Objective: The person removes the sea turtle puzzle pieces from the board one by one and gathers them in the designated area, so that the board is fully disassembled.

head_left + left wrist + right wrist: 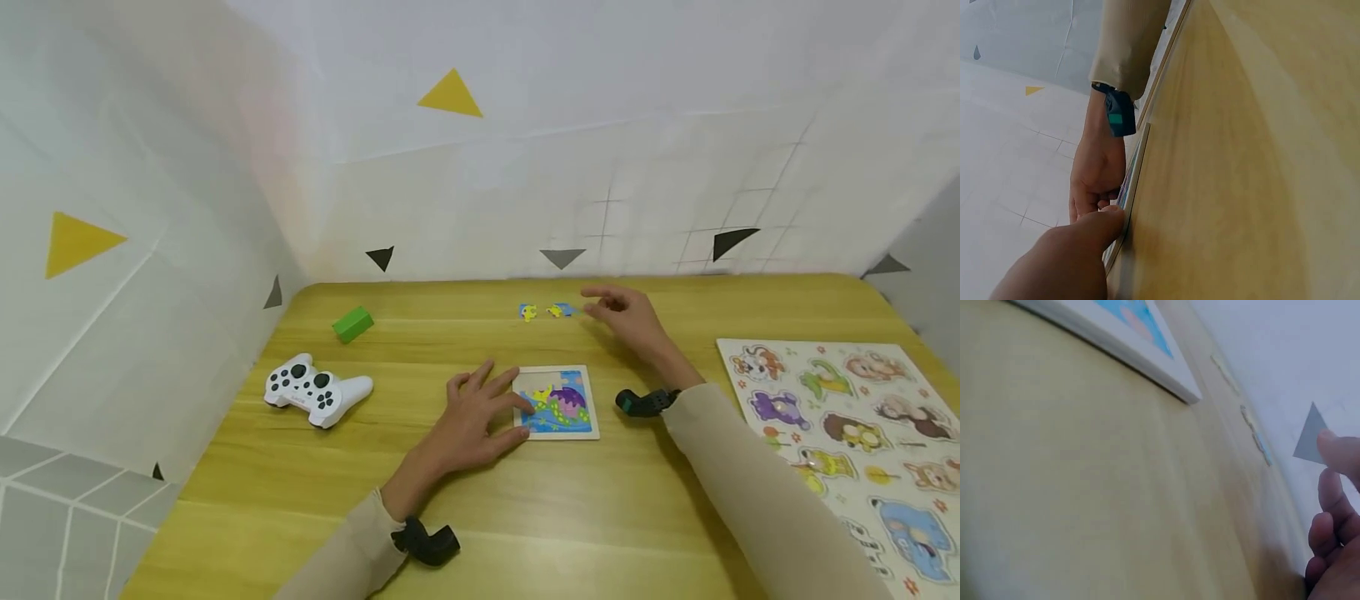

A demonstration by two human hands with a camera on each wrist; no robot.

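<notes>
Beside 2 loose pieces [528,312], right hand [628,322] empty, fingers parted; left hand [472,419] spread, touching puzzle tray [592,408]; likely pickup, needs pinch.

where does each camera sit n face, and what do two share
Head: on the head, facing forward and down at the table, puzzle and two loose pieces; left hand, right hand and sleeves show.
Left wrist: on that wrist, looking low along the table with the puzzle nearly edge-on; left hand nearest, right hand and its sleeve beyond.
Right wrist: on that wrist, looking low over the table past a puzzle corner; thumb and fingers show at right.
Head and right wrist share the puzzle and both loose pieces.
</notes>
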